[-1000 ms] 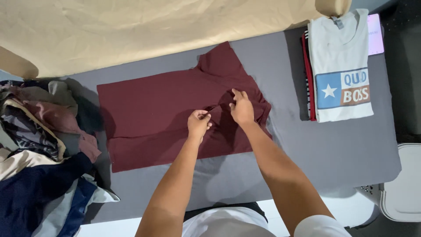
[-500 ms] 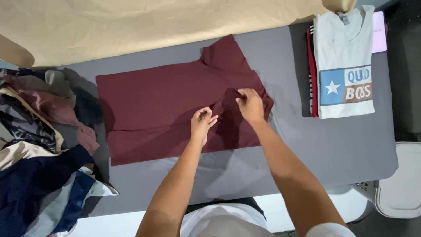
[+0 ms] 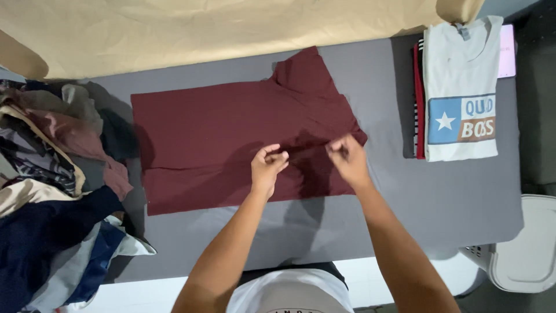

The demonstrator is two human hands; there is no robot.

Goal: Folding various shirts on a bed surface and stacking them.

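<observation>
Head: two hands (image 3: 307, 162), one maroon shirt (image 3: 220, 139)

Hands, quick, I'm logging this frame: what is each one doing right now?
Left hand: closed, pinching a fold of the maroon shirt.
Right hand: closed, pinching the same shirt near its collar end.

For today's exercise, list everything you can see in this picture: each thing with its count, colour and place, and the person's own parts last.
T-shirt: one, maroon, flat mid-table.
Table cover: one, grey.
Folded stack: one, white printed shirt on top, right.
Clothes pile: one, mixed colours, left.
Sheet: one, tan, far side.
Tub: one, white, lower right.
Left hand: pinching the shirt.
Right hand: pinching the shirt's fold.
</observation>
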